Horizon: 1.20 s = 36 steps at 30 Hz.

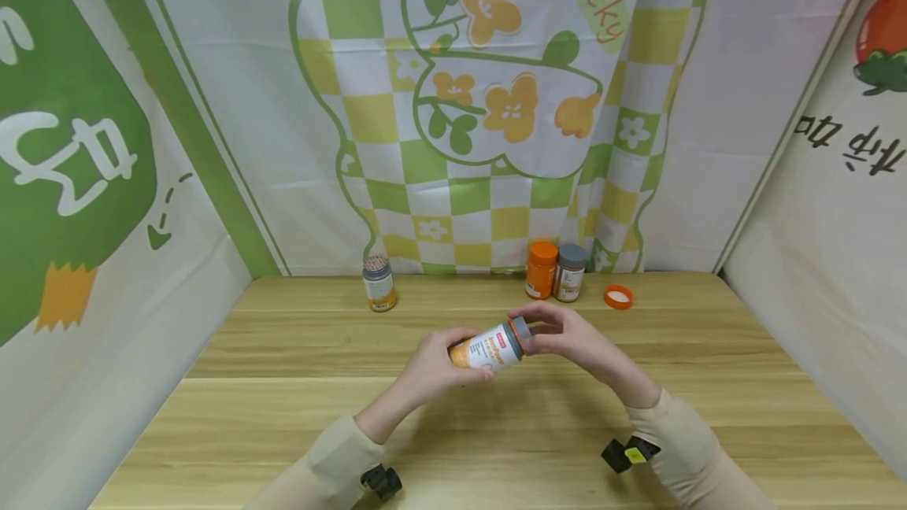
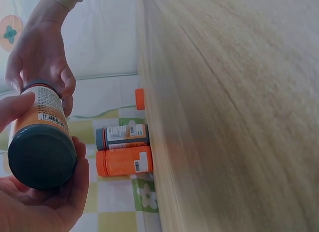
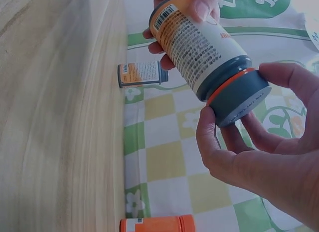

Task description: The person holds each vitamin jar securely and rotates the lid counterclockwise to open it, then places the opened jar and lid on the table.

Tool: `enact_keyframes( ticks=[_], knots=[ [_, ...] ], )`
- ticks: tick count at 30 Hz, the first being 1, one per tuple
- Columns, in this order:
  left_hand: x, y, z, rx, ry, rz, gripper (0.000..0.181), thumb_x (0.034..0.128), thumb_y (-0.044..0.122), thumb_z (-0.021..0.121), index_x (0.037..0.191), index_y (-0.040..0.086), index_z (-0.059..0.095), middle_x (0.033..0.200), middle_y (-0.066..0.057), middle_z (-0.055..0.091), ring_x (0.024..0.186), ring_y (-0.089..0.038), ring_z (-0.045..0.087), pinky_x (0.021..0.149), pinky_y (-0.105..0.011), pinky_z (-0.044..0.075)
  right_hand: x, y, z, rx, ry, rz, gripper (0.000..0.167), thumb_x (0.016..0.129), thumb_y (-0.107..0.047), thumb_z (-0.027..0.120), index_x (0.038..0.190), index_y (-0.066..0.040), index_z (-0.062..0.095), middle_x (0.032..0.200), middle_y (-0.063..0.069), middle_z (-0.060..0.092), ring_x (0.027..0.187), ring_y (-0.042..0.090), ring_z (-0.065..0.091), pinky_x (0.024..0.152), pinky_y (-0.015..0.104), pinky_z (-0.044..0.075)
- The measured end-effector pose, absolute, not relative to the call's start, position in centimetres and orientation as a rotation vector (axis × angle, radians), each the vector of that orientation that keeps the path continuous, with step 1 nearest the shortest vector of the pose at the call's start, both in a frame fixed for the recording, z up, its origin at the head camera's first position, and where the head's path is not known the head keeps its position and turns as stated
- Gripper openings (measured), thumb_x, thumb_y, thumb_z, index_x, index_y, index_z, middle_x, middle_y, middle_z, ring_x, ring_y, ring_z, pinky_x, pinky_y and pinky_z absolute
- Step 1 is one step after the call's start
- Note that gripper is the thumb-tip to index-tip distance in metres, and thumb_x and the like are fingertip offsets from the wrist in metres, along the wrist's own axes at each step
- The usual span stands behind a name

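Observation:
My left hand [image 1: 441,364] grips a grey supplement bottle [image 1: 489,349] with a white and orange label, holding it tilted above the table. In the left wrist view the bottle's dark base [image 2: 42,157] faces the camera, with the left fingers and thumb wrapped around its body. At the other end my right hand [image 1: 567,337] pinches the grey cap [image 3: 241,98] between thumb and fingers. An orange band [image 3: 230,86] shows between cap and bottle. Whether the cap is loose on the neck, I cannot tell.
On the wooden table [image 1: 283,400], a grey bottle [image 1: 379,290] with a reddish-patterned top stands back left. An orange bottle [image 1: 542,272] and a grey-capped bottle [image 1: 570,274] stand side by side at the back right, near a loose orange cap [image 1: 618,297]. Printed cloth [image 1: 468,219] hangs behind.

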State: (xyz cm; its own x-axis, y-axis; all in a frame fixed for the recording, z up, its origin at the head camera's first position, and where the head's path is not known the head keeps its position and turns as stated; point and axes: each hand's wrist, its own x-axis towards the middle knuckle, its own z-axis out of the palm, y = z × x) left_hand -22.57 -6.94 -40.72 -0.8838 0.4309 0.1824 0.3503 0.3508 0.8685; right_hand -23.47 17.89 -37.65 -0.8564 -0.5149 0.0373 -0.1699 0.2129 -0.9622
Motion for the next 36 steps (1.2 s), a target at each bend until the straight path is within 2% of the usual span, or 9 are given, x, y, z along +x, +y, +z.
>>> enact_keyframes(
  ticks=[4, 9, 19, 30, 36],
  knots=[
    [-22.7, -7.1, -40.8, 0.7, 2.429, 1.624, 0.053, 0.0688, 0.023, 0.082, 0.117, 0.009, 0.064, 0.094, -0.006, 0.067, 0.076, -0.014, 0.059, 0.06, -0.029, 0.052, -23.4, 17.9, -37.4, -0.706, 2.216, -1.661, 0.048, 0.084, -0.014, 0.068, 0.129, -0.008, 0.054, 0.133, 0.016, 0.052, 0.12, 0.036, 0.049, 0.088, 0.037, 0.05],
    [-22.8, -7.2, -40.9, 0.671, 2.351, 1.659, 0.052, 0.0686, 0.02, 0.082, 0.116, 0.006, 0.064, 0.091, -0.007, 0.067, 0.074, -0.013, 0.058, 0.059, -0.028, 0.051, -23.5, 18.2, -37.1, -0.802, 2.255, -1.617, 0.047, 0.082, -0.013, 0.071, 0.126, -0.008, 0.056, 0.133, 0.015, 0.053, 0.121, 0.036, 0.048, 0.088, 0.036, 0.049],
    [-22.9, -7.4, -40.8, 0.652, 2.183, 1.731, 0.049, 0.071, 0.014, 0.077, 0.116, 0.004, 0.064, 0.09, -0.004, 0.067, 0.078, -0.011, 0.059, 0.066, -0.027, 0.05, -23.9, 18.7, -37.1, -0.938, 2.161, -1.624, 0.045, 0.083, -0.007, 0.069, 0.126, -0.006, 0.055, 0.133, 0.015, 0.052, 0.121, 0.025, 0.049, 0.09, 0.034, 0.05],
    [-23.1, -7.4, -41.0, 0.661, 2.116, 1.73, 0.051, 0.0719, 0.016, 0.075, 0.119, 0.003, 0.062, 0.091, -0.004, 0.067, 0.08, -0.013, 0.06, 0.068, -0.027, 0.05, -24.2, 19.0, -37.3, -1.063, 2.056, -1.67, 0.045, 0.083, 0.0, 0.067, 0.126, 0.001, 0.053, 0.132, 0.022, 0.051, 0.121, 0.033, 0.048, 0.098, 0.038, 0.046],
    [-23.0, -7.4, -40.9, 0.653, 2.105, 1.732, 0.052, 0.0726, 0.015, 0.074, 0.121, 0.001, 0.061, 0.092, -0.004, 0.067, 0.081, -0.012, 0.059, 0.069, -0.027, 0.05, -24.1, 19.0, -37.1, -1.075, 2.055, -1.683, 0.046, 0.083, 0.0, 0.067, 0.126, 0.002, 0.053, 0.132, 0.02, 0.052, 0.12, 0.022, 0.051, 0.098, 0.034, 0.045]
  ],
)
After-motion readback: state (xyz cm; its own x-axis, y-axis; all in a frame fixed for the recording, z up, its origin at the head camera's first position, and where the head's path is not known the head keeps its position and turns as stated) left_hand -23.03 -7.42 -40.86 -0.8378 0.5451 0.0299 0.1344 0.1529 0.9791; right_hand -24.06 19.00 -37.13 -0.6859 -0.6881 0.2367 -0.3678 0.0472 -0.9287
